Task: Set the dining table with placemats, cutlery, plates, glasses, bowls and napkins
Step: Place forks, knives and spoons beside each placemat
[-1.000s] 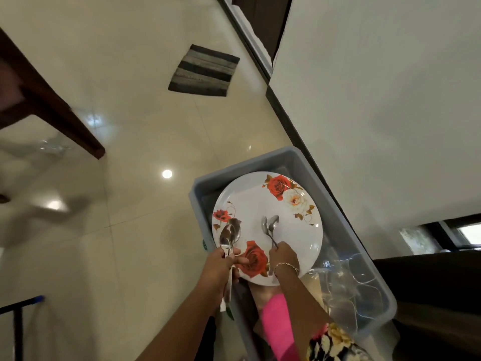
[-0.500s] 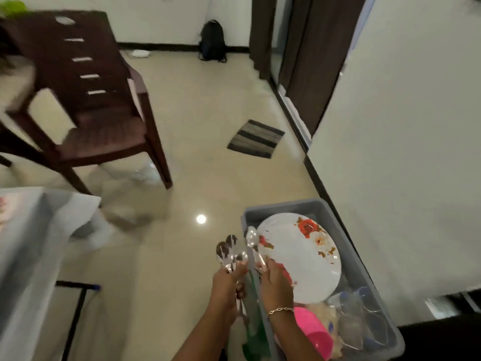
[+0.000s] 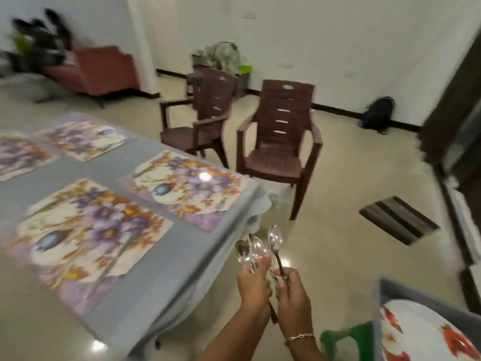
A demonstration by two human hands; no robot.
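Fingers (image 3: pixel 262 263) of left hand (image 3: pixel 253 285) and right hand (image 3: pixel 292 294) grip spoons (image 3: pixel 256 250), now out of the bin (image 3: pixel 387 291) at four o'clock; placemats (image 3: pixel 91 230) await at ten

Open floor (image 3: pixel 338 269) lies between the table (image 3: pixel 166 261) edge and grey bin (image 3: pixel 406 293); a brown chair (image 3: pixel 278 152) stands near the table corner.

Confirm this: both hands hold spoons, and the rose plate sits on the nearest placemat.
Wrong: the head view shows the rose plate in the grey bin; the nearest placemat bears no plate. The left hand and right hand do hold spoons.
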